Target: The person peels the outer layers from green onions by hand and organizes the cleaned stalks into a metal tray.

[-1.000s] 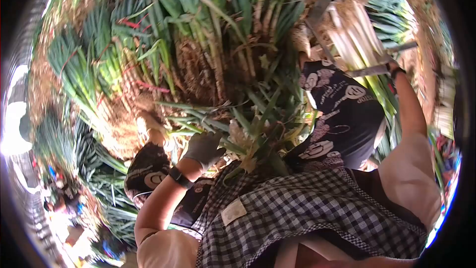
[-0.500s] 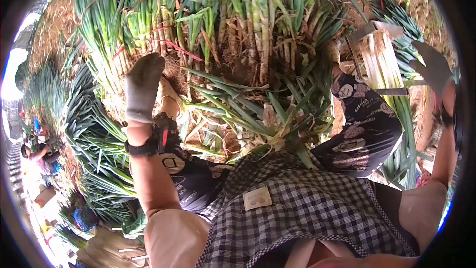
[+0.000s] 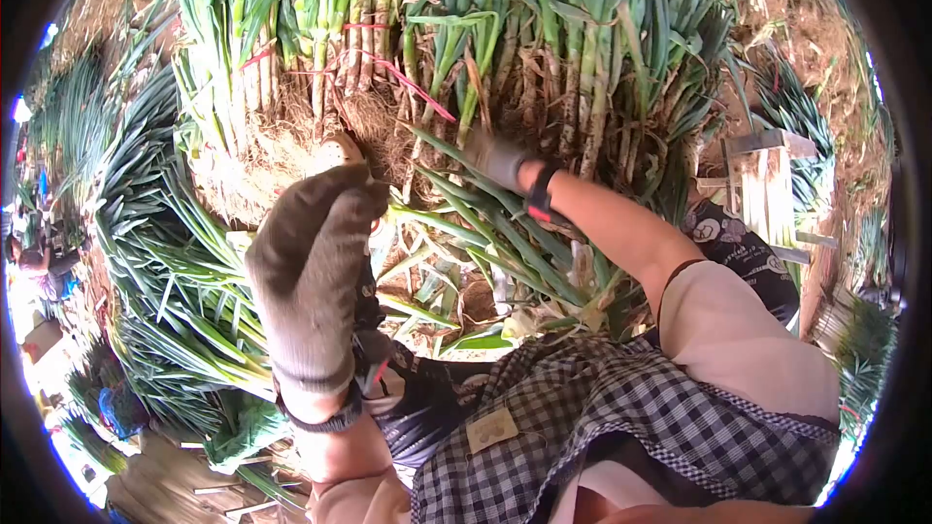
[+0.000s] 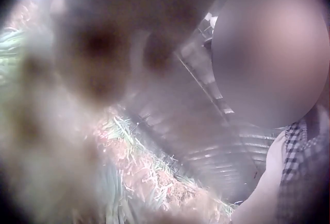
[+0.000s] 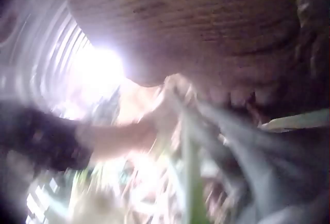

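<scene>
In the head view, long green onions (image 3: 582, 68) stand in a packed row, roots downward, some tied with red string (image 3: 417, 87). My gloved right hand (image 3: 497, 160) is blurred at their root ends, over loose green leaves (image 3: 485, 213). The right wrist view shows the ribbed glove (image 5: 206, 33) large and close above blurred leaves (image 5: 232, 141); I cannot tell whether the fingers close on any. My gloved left hand (image 3: 316, 272) is raised over the left leg, its back to the camera and nothing visible in it. In the left wrist view that hand (image 4: 118, 43) is a dark blur.
Trimmed white stalks (image 3: 767, 199) lie in a wooden frame (image 3: 772, 144) at the right. More green onions (image 3: 175, 262) are heaped at the left. A shoe (image 3: 335, 153) stands by the roots. Leaf scraps (image 3: 427, 281) litter the ground between the legs.
My right hand has swung from beside the wooden frame across to the root ends at the middle. My left hand has risen from the loose leaves to above the left leg, nearer the camera.
</scene>
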Available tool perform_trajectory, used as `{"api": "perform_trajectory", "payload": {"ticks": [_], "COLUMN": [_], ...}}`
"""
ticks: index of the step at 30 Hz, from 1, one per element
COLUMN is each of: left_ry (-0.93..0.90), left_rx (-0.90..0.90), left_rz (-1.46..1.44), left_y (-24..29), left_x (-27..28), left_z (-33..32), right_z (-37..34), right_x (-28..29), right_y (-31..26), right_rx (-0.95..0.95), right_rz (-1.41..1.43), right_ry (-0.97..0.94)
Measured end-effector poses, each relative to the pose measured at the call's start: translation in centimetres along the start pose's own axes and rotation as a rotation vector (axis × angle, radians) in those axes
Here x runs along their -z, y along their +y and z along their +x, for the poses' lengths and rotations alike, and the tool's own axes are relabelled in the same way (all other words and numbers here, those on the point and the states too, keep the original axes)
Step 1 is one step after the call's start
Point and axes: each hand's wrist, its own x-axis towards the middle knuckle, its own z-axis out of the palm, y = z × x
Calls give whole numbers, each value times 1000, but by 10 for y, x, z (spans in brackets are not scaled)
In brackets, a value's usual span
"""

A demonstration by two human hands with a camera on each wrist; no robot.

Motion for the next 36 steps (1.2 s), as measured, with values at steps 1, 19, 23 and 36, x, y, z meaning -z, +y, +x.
{"api": "perform_trajectory", "payload": {"ticks": [1, 19, 23, 36], "left_ry": [22, 182, 118, -688], "left_rx": [22, 32, 0, 461], "left_rz": [-21, 104, 110, -297], "left_y": [3, -1, -2, -86], "left_x": [2, 14, 9, -81], "left_z": [0, 3, -1, -5], "right_z": [9, 65, -54, -327], "right_x": [-32, 0, 81, 105], "right_y": [1, -19, -60, -140], "right_rx": [69, -272, -288, 35], "right_rz": [-117, 1088, 1074, 201], "right_ry": [-360, 493, 368, 242]}}
